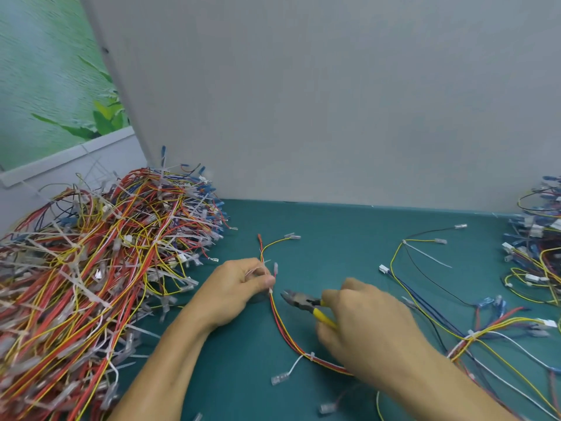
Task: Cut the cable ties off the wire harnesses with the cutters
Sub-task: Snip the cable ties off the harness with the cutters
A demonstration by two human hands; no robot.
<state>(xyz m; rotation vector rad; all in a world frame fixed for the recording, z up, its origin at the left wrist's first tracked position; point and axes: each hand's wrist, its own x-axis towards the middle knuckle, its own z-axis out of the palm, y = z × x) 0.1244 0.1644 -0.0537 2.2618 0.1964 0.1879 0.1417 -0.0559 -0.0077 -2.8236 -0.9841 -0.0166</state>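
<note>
A thin red, yellow and white wire harness lies across the green table. My left hand pinches it near its upper end, at a small white cable tie. My right hand grips the yellow-handled cutters; the dark jaws point left, a short gap from the tie. A second white cable tie wraps the harness lower down.
A big pile of tied harnesses fills the left side. More loose harnesses spread at the right, with another pile at the far right edge. Grey walls close the back. Green table surface shows in the middle.
</note>
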